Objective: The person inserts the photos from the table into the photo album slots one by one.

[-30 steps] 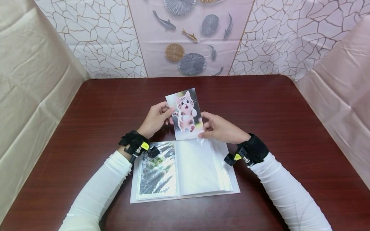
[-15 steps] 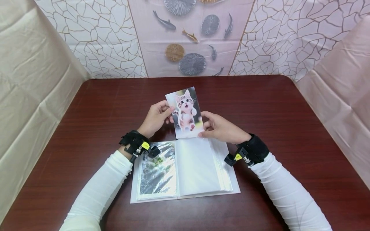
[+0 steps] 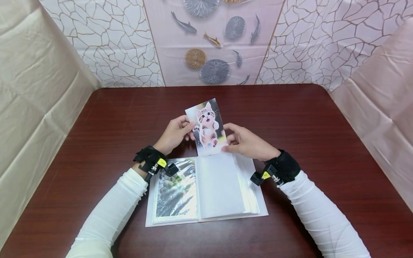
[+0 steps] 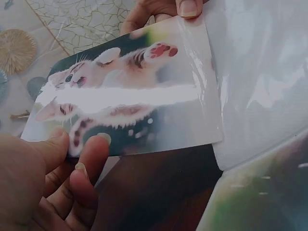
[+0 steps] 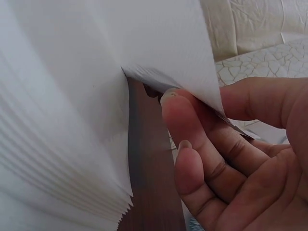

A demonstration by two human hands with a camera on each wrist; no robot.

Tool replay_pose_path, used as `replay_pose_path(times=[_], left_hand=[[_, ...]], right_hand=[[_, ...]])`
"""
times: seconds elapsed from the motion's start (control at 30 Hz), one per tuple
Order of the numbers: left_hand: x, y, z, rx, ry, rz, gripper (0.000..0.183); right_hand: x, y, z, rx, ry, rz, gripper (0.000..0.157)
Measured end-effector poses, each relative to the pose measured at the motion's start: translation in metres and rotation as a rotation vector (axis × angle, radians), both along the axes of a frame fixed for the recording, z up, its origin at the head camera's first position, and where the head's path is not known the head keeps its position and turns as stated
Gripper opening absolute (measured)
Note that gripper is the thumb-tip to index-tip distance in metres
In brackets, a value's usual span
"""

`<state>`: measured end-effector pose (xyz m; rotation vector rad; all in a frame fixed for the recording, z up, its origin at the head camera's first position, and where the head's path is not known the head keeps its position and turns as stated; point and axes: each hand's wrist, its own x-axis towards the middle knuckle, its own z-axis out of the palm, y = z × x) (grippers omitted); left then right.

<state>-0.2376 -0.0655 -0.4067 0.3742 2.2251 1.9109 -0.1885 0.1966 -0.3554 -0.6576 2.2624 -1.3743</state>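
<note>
A kitten photo (image 3: 207,123) stands tilted over the top edge of an open photo album (image 3: 262,209). My left hand (image 3: 174,134) pinches the photo's left edge between thumb and fingers. On the other side my right hand (image 3: 248,143) pinches its lower right corner, along with film of the album pocket. In the left wrist view, crinkled clear film of the right-hand pocket (image 4: 262,72) lies over the photo's bottom strip. The right wrist view shows the white back of a sheet (image 5: 168,43) between the right thumb and fingers (image 5: 183,115).
The album's left page holds a plant picture (image 3: 175,188) under shiny film. Below the right page lies a stack of further pages (image 5: 62,178). A dark red-brown table (image 3: 306,118) carries the album. Patterned cloth (image 3: 113,39) hangs behind it, with plain cloth at both sides.
The photo rose slightly, then came down a little toward the right-hand pocket, leaning a bit more to the left. Both hands keep their grip; the album has not moved.
</note>
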Motion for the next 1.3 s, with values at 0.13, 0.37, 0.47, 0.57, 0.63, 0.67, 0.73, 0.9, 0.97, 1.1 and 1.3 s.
replay_pose_path(times=[0.13, 0.37, 0.47, 0.57, 0.63, 0.67, 0.73, 0.9, 0.97, 1.1, 1.3], left_hand=[[-0.001, -0.003, 0.0, -0.001, -0.003, -0.031, 0.036], [-0.002, -0.003, 0.003, 0.025, 0.091, -0.108, 0.077], [-0.002, -0.003, 0.004, 0.01, 0.12, -0.137, 0.073], [-0.001, -0.005, 0.004, 0.014, 0.131, -0.153, 0.068], [0.0, -0.006, 0.006, 0.027, 0.131, -0.157, 0.065], [0.0, -0.007, 0.007, 0.035, 0.129, -0.158, 0.064], [0.002, -0.008, 0.01, 0.039, 0.126, -0.157, 0.061], [0.009, -0.008, 0.021, 0.002, 0.136, -0.147, 0.055], [0.011, -0.008, 0.025, -0.012, 0.143, -0.14, 0.053], [0.014, -0.008, 0.03, -0.027, 0.153, -0.122, 0.05], [0.014, -0.009, 0.029, -0.026, 0.188, -0.116, 0.046]], right_hand=[[-0.001, 0.0, 0.0, -0.003, -0.005, -0.008, 0.06], [-0.001, 0.0, -0.001, 0.0, -0.01, -0.006, 0.059], [0.0, 0.0, -0.001, 0.0, -0.012, -0.003, 0.059], [0.0, 0.0, -0.001, 0.002, -0.01, -0.002, 0.059], [0.001, 0.0, -0.001, 0.006, -0.006, -0.003, 0.058], [0.001, -0.001, -0.001, 0.007, -0.006, -0.004, 0.058], [0.001, -0.001, -0.001, 0.007, -0.007, -0.006, 0.058], [0.0, -0.001, -0.002, -0.004, -0.016, -0.007, 0.056], [0.0, -0.001, -0.002, -0.006, -0.017, -0.007, 0.056], [0.001, -0.001, -0.002, -0.006, -0.018, -0.006, 0.056], [0.0, -0.002, -0.002, -0.015, -0.031, -0.014, 0.057]])
